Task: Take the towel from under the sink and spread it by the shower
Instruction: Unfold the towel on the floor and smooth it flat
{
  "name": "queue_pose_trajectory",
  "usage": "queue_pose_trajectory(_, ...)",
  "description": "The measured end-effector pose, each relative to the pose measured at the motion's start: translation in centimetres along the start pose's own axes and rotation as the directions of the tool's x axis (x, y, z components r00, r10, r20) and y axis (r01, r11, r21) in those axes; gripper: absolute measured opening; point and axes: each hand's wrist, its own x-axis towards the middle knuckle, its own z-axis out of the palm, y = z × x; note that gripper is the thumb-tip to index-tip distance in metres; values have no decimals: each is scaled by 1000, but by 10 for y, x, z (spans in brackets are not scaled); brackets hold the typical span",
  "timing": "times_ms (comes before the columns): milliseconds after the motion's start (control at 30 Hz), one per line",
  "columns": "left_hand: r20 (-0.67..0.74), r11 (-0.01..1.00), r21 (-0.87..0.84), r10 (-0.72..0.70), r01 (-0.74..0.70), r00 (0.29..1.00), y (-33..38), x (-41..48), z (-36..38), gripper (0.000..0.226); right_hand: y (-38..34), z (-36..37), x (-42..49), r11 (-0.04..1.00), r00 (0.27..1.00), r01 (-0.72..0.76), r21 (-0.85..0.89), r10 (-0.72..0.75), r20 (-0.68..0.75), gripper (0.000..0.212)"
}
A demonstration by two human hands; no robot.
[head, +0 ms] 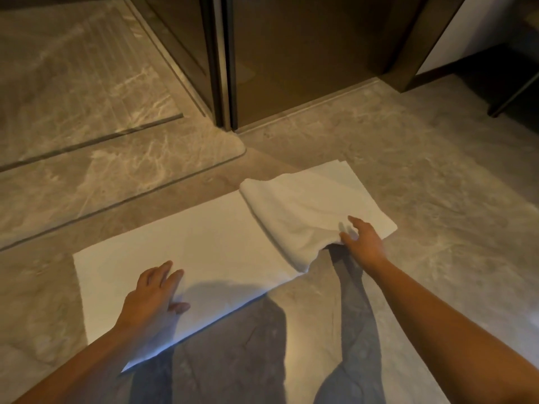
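A white towel [210, 246] lies on the marble floor just in front of the shower's glass panel [87, 112]. Its left part is flat; its right part is folded back over itself in a thick flap. My left hand [151, 298] presses flat on the near left part of the towel, fingers spread. My right hand [364, 243] is at the near edge of the folded flap, fingers pinching the cloth, which is lifted slightly off the floor there.
The shower's glass panel and its floor track run diagonally at left. A dark door frame [221, 68] and brown door stand at the back centre. A dark piece of furniture [513, 91] sits at the far right. Bare marble floor [437, 170] extends right of the towel.
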Motion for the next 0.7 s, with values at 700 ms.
queue_pose_trajectory(700, -85, 997, 81, 0, 7, 996, -109, -73, -15, 68, -70, 92, -47, 727, 844, 469, -501, -202, 496, 59)
